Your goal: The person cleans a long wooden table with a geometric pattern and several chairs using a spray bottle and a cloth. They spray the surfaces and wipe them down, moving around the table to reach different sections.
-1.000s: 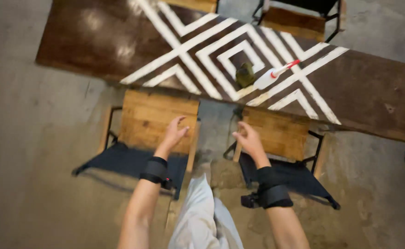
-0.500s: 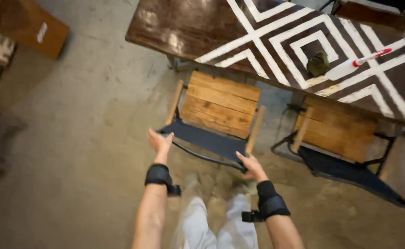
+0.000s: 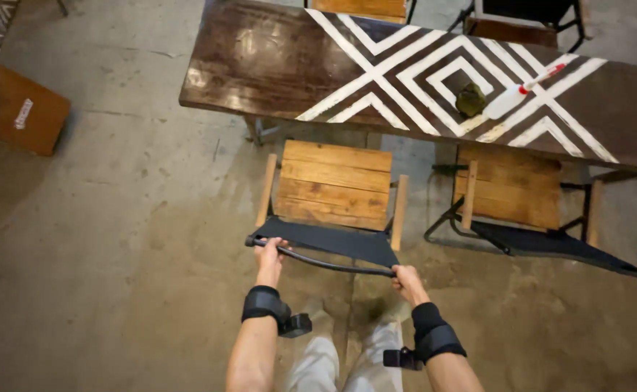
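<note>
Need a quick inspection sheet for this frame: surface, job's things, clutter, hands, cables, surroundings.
Surface: long dark wooden table with white painted geometric lines, standing on a stained concrete floor.
Job's things: wooden slat-seat chair with black fabric back and black metal top bar, pushed near the table edge.
Clutter: crumpled olive-green cloth and white squeeze bottle with red tip on the table.
Hands: left hand closed on the top bar near its left end; right hand closed on its right end; both wrists wear black straps.
Cables: nothing seen.
Surroundings: second matching wooden chair to the right; brown wooden box at far left.
</note>
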